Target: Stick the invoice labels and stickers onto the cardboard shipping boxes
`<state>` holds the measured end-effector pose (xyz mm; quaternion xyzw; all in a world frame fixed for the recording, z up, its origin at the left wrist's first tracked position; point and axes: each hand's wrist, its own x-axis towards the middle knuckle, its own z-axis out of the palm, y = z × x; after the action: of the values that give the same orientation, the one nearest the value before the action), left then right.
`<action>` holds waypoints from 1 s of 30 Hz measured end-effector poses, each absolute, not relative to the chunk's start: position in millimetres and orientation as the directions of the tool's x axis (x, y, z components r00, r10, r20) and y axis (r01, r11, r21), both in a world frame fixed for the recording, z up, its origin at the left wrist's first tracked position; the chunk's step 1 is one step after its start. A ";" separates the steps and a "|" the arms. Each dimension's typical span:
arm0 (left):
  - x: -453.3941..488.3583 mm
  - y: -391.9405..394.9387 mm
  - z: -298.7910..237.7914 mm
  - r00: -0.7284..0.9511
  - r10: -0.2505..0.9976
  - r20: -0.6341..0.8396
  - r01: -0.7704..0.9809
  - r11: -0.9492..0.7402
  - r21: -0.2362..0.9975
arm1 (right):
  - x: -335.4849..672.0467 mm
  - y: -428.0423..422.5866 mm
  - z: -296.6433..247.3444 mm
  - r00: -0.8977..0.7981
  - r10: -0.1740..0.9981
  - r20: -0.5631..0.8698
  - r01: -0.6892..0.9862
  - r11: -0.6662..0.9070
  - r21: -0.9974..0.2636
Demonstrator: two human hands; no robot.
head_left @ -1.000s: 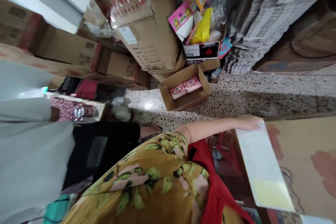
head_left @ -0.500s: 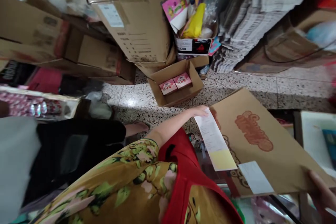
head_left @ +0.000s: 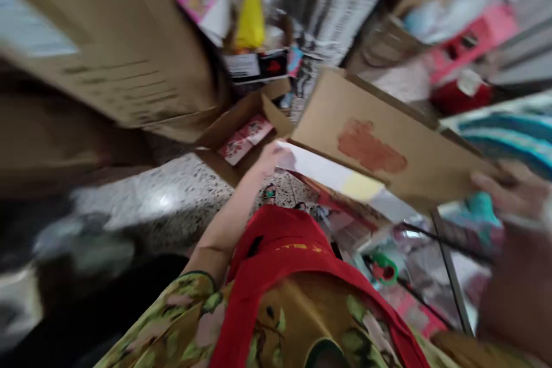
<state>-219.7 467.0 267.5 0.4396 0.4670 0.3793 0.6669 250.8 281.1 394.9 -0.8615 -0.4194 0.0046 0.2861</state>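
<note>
Holding a flat cardboard box (head_left: 388,144) up over the speckled floor (head_left: 172,201), I have my left hand (head_left: 272,156) closed on its near left edge together with a white and yellow paper slip (head_left: 332,175), and my right hand (head_left: 509,192) gripping its right end. Beyond it, an open carton (head_left: 224,126) with pink packets (head_left: 245,138) sits on the floor, blurred.

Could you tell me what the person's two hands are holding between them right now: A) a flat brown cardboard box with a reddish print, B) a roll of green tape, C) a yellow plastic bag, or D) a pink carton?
A: the left hand and the right hand grip opposite ends of the flat brown cardboard box, with a white and yellow paper slip at its lower edge.
</note>
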 end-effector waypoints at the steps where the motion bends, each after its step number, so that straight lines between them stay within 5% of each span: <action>1: -219.2 483.2 271.7 0.225 0.942 -0.248 -0.156 0.286 0.946 | 254.4 293.0 402.4 0.629 0.746 0.219 0.718 -0.449 -0.532; 5: -206.8 528.8 281.7 0.117 0.986 -0.115 -0.255 0.142 0.956 | 262.0 304.8 407.1 0.545 0.793 0.271 0.690 -0.241 -0.682; 9: -208.5 530.3 276.7 0.077 0.983 -0.167 -0.191 0.179 0.965 | 238.4 266.5 373.2 0.545 0.737 0.399 0.738 -0.197 -0.645; 15: -224.6 507.0 256.9 0.115 0.936 -0.334 -0.139 0.348 0.927 | 178.1 159.5 258.7 0.774 0.489 0.401 0.611 -0.414 -0.675; 21: -227.6 499.2 247.4 0.165 0.869 -0.467 -0.058 0.481 0.875 | 125.9 90.8 124.1 0.946 0.212 0.246 0.323 -0.694 -0.643; 25: -230.4 494.9 238.3 0.207 0.844 -0.494 -0.050 0.514 0.857 | 109.9 90.9 89.8 0.937 0.318 0.143 0.341 -0.752 -0.565; 30: -237.1 476.6 230.9 0.234 0.841 -0.487 0.035 0.494 0.869 | 104.7 111.7 100.2 0.874 0.446 0.191 0.479 -0.734 -0.481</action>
<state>-237.1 476.6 230.9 0.4045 0.5417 0.2993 0.6734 104.7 111.7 100.2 -0.9306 -0.2486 -0.0311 0.2670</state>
